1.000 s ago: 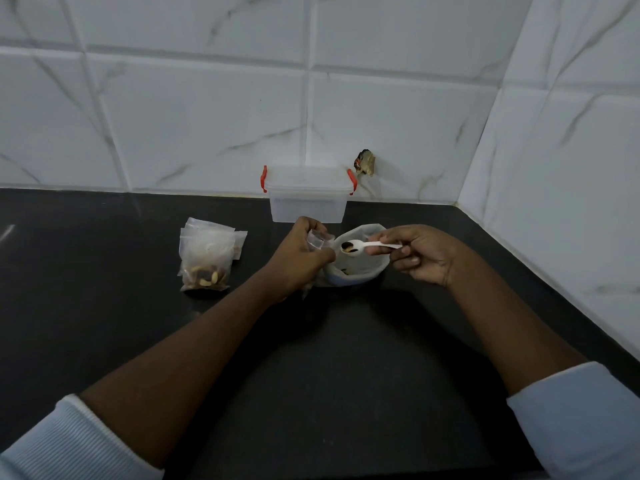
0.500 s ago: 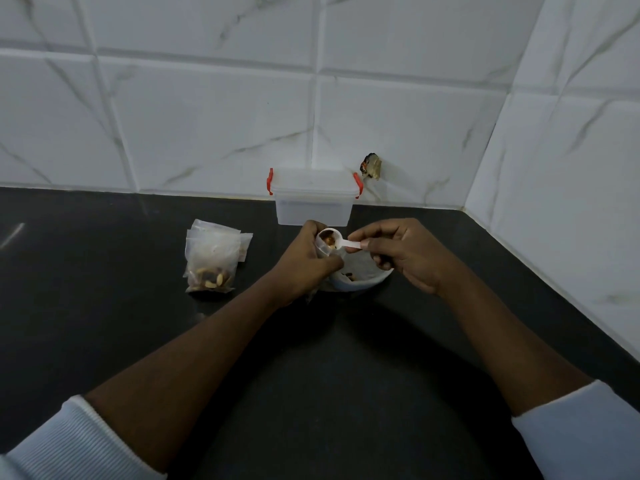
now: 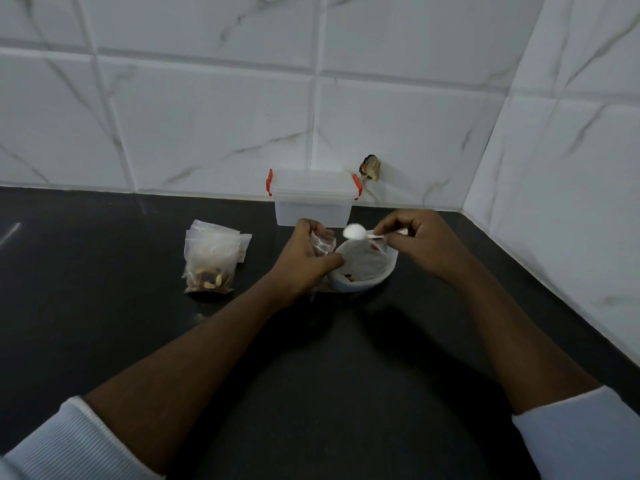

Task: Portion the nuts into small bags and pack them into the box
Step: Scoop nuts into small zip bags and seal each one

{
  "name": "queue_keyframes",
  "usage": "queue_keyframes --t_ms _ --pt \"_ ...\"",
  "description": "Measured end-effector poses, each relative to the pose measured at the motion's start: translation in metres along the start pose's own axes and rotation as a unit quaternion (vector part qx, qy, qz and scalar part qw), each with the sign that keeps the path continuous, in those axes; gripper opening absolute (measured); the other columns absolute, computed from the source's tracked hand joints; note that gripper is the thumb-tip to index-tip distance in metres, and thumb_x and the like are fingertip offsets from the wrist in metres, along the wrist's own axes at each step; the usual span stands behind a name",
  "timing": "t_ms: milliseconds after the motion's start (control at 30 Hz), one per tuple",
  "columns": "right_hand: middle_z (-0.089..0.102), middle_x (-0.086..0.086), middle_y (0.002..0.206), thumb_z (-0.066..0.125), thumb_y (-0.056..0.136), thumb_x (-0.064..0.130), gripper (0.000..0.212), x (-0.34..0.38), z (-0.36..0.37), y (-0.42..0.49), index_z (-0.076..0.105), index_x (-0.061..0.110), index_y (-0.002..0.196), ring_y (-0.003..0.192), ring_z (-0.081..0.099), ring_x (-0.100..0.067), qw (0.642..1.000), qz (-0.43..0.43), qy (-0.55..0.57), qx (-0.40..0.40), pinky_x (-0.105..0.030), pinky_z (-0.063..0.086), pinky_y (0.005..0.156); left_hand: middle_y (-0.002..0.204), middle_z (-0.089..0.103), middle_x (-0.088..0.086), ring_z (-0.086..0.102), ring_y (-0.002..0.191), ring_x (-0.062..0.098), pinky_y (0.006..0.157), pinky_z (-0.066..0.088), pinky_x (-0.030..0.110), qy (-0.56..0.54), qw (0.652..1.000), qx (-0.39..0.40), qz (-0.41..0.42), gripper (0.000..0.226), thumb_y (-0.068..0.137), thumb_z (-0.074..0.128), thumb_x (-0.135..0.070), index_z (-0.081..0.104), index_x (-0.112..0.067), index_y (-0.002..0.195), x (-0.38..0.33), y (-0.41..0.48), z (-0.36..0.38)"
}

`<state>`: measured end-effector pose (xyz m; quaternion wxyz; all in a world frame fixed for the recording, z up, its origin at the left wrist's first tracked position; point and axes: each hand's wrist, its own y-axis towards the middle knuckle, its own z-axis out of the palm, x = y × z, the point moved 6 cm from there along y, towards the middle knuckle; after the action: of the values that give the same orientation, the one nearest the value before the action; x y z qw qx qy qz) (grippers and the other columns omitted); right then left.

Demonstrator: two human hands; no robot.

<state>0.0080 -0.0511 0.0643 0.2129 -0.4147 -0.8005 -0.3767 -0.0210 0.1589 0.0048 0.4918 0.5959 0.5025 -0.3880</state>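
While the left hand (image 3: 304, 258) grips a small clear bag (image 3: 324, 242) in its curled fingers (image 3: 333, 261), the right hand (image 3: 419, 244) pinches the handle of a white spoon (image 3: 355, 232). The spoon's round end hangs just right of the small bag's top, above a white container (image 3: 363, 282) that touches the left fingers. A few nuts (image 3: 348, 277) lie at the bottom of the container. The left hand hides most of the small bag. I cannot tell if the spoon has nuts in it. A clear box (image 3: 313, 206) with red clips stands behind both hands with its lid on. Left of the left fingers, well apart, a pile of small bags (image 3: 211, 261) lies on the dark worktop (image 3: 311, 358), and the front one holds nuts.
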Motion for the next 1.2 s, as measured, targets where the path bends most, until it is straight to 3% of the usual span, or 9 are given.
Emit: queue_keyframes --t_ms 167,367,533,633,700,767,933,1100,1200 --pt "0.073 0.002 0.115 0.065 0.093 0.008 0.028 -0.026 0.020 0.000 0.078 0.021 0.114 0.094 0.065 -0.009 0.963 0.052 -0.234 0.120 -0.022 0.046 0.079 0.119 0.056 -0.002 0.063 0.106 0.017 0.076 0.057 0.030 -0.039 0.999 -0.024 -0.019 0.058 0.086 0.081 -0.028 0.039 -0.025 0.126 0.000 -0.002 -0.001" --pt "0.072 -0.005 0.125 0.057 0.103 0.021 0.031 -0.046 0.029 0.012 0.072 0.025 0.129 0.101 0.069 -0.022 0.930 0.051 -0.354 0.089 -0.032 0.052 0.087 0.121 0.049 -0.001 0.058 0.102 0.019 0.071 0.056 0.036 -0.134 0.990 -0.011 -0.049 0.049 0.102 0.048 -0.051 0.028 -0.032 0.142 -0.007 -0.004 0.005" --pt "0.073 -0.001 0.124 0.051 0.105 0.026 0.032 -0.051 0.025 0.012 0.071 0.032 0.129 0.108 0.061 -0.026 0.908 0.042 -0.410 0.070 -0.039 0.051 0.091 0.110 0.053 -0.001 0.057 0.086 0.014 0.069 0.052 0.032 -0.154 0.986 0.021 -0.056 0.044 0.103 0.041 -0.057 0.032 -0.034 0.139 -0.008 -0.006 0.011" --pt "0.073 0.006 0.120 0.059 0.102 0.033 0.025 -0.024 0.024 0.005 0.075 0.030 0.121 0.113 0.057 -0.022 0.945 -0.009 -0.322 0.053 -0.040 0.046 0.093 0.132 0.049 0.005 0.057 0.109 0.021 0.072 0.055 0.035 -0.149 0.986 0.040 -0.067 0.056 0.098 0.043 -0.068 0.028 -0.038 0.142 -0.006 -0.006 0.012" --pt "0.074 0.010 0.110 0.063 0.101 0.039 0.023 0.009 0.030 -0.003 0.074 0.028 0.118 0.101 0.065 -0.010 0.989 -0.035 -0.131 0.062 -0.028 0.053 0.085 0.139 0.046 0.008 0.056 0.116 0.024 0.075 0.053 0.036 -0.152 0.985 0.049 -0.065 0.069 0.093 0.042 -0.074 0.027 -0.036 0.148 -0.007 -0.006 0.011" --pt "0.073 0.010 0.099 0.066 0.099 0.039 0.024 0.032 0.043 -0.009 0.071 0.024 0.118 0.088 0.068 -0.005 0.995 -0.046 -0.027 0.086 -0.015 0.052 0.073 0.133 0.054 0.010 0.061 0.111 0.023 0.075 0.053 0.035 -0.156 0.985 0.051 -0.052 0.065 0.097 0.034 -0.071 0.027 -0.032 0.149 -0.011 -0.008 0.011" --pt "0.073 0.012 0.089 0.072 0.096 0.014 0.012 0.046 0.055 -0.012 0.076 0.015 0.107 0.081 0.068 -0.007 0.992 -0.122 -0.021 0.016 -0.019 0.051 0.072 0.130 0.062 0.016 0.064 0.116 0.032 0.095 0.052 0.056 -0.166 0.982 -0.041 -0.074 0.060 0.097 0.027 -0.076 0.051 -0.032 0.130 -0.002 -0.002 -0.001" --pt "0.072 0.015 0.091 0.072 0.095 0.017 0.011 0.045 0.053 -0.014 0.077 0.019 0.105 0.085 0.067 -0.003 0.986 -0.122 -0.071 0.091 -0.015 0.048 0.074 0.098 0.065 0.009 0.062 0.084 0.021 0.074 0.049 0.037 -0.218 0.963 -0.147 -0.058 0.060 0.104 0.030 -0.063 0.061 -0.014 0.121 -0.002 0.004 -0.024" --pt "0.073 0.011 0.093 0.072 0.094 0.015 0.011 0.049 0.038 -0.012 0.077 0.018 0.104 0.084 0.067 -0.009 0.990 -0.131 -0.039 0.021 -0.025 0.054 0.073 0.092 0.065 0.008 0.062 0.079 0.021 0.075 0.051 0.039 -0.225 0.962 -0.145 -0.059 0.057 0.106 0.032 -0.059 0.060 -0.012 0.121 0.000 0.006 -0.027"
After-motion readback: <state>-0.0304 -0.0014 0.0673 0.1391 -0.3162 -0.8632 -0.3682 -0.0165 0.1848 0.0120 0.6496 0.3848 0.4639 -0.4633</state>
